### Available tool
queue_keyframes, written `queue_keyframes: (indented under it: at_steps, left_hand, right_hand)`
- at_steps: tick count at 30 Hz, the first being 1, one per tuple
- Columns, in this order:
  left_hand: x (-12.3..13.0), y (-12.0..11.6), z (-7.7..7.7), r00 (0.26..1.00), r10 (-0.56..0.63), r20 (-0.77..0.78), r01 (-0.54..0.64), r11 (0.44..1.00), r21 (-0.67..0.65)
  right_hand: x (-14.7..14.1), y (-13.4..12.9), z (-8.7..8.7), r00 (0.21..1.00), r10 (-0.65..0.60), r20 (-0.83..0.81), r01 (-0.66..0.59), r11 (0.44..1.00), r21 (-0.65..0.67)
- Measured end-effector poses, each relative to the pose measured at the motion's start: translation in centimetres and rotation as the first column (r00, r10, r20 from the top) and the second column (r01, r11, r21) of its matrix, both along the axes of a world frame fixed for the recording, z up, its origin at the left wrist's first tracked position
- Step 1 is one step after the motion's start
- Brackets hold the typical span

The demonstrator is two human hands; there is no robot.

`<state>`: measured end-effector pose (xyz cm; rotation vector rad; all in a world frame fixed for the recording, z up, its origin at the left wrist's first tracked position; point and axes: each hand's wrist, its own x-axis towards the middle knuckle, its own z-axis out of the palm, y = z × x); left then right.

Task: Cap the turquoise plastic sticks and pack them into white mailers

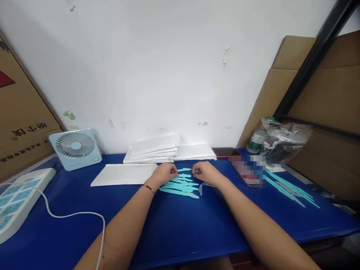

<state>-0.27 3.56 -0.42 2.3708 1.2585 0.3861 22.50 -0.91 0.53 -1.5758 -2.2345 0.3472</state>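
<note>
Several slim turquoise eyebrow razors (180, 186) lie side by side in a loose row on the blue table, blades toward the right. My left hand (164, 174), with a bracelet at the wrist, is closed at the row's far left, pinching the handle of the farthest eyebrow razor (185, 170). Close to that razor's right tip, my right hand (206, 173) has its fingers curled together; whatever they hold is hidden. Small translucent pieces like blade caps (200, 189) lie just below the right hand.
White padded envelopes (154, 148) are stacked by the wall, and another envelope (120, 174) lies left of my hands. A fan (75, 148), power strip (25, 198) and white cable (73, 213) occupy the left. Rightward are phones (247, 172), more turquoise razors (289, 189) and a bottle (256, 140).
</note>
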Motion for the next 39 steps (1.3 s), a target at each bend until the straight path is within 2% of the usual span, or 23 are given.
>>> queue_keyframes:
  at_steps: [5, 9, 15, 18, 22, 26, 29, 31, 33, 36, 39]
  left_hand:
    - [0.4, 0.2, -0.3, 0.994, 0.111, 0.004, -0.111, 0.986, 0.127]
    - [1.0, 0.3, -0.7, 0.996, 0.087, 0.009, -0.087, 0.981, 0.173]
    - [1.6, 0.2, -0.9, 0.999, 0.049, 0.019, -0.052, 0.974, 0.219]
    - [1.1, 0.2, -0.8, 0.999, 0.023, 0.042, -0.03, 0.983, 0.179]
    - [1.0, 0.5, -0.7, 0.998, 0.019, 0.063, -0.027, 0.992, 0.12]
    - [1.5, 0.5, -0.5, 0.999, 0.024, 0.035, -0.029, 0.985, 0.171]
    - [1.0, 0.2, 0.3, 0.998, 0.011, 0.064, -0.026, 0.971, 0.237]
    - [0.2, 0.0, 0.9, 0.998, -0.013, 0.066, -0.001, 0.979, 0.205]
    - [-0.5, -0.1, 1.2, 0.998, -0.048, 0.038, 0.042, 0.991, 0.129]
    - [-1.1, -0.2, 1.3, 0.997, -0.07, 0.024, 0.069, 0.997, 0.037]
    - [-0.9, -0.1, 1.0, 0.998, -0.051, 0.039, 0.051, 0.999, 0.006]
  right_hand:
    - [0.8, 1.1, -1.1, 0.98, -0.083, -0.179, 0.074, 0.996, -0.055]
    - [0.7, 1.6, -1.8, 0.953, -0.057, -0.298, 0.052, 0.998, -0.024]
    - [0.3, 2.0, -2.2, 0.939, 0.008, -0.345, -0.003, 1.0, 0.016]
    - [0.9, 1.8, -2.0, 0.945, 0.044, -0.325, -0.04, 0.999, 0.019]
    - [0.8, 1.8, -2.0, 0.958, 0.0, -0.285, 0.007, 1.0, 0.022]
    - [0.7, 2.0, -1.5, 0.96, 0.007, -0.279, 0.0, 1.0, 0.026]
    - [2.6, 1.8, -0.2, 0.959, -0.072, -0.274, 0.098, 0.992, 0.084]
    - [4.3, 1.4, 0.8, 0.961, -0.139, -0.239, 0.17, 0.979, 0.115]
    - [5.4, 1.1, 1.3, 0.973, -0.139, -0.186, 0.161, 0.981, 0.105]
    - [5.3, 1.0, 0.9, 0.989, -0.109, -0.103, 0.119, 0.988, 0.099]
    - [3.9, 1.4, -0.1, 0.996, -0.093, 0.0, 0.092, 0.989, 0.114]
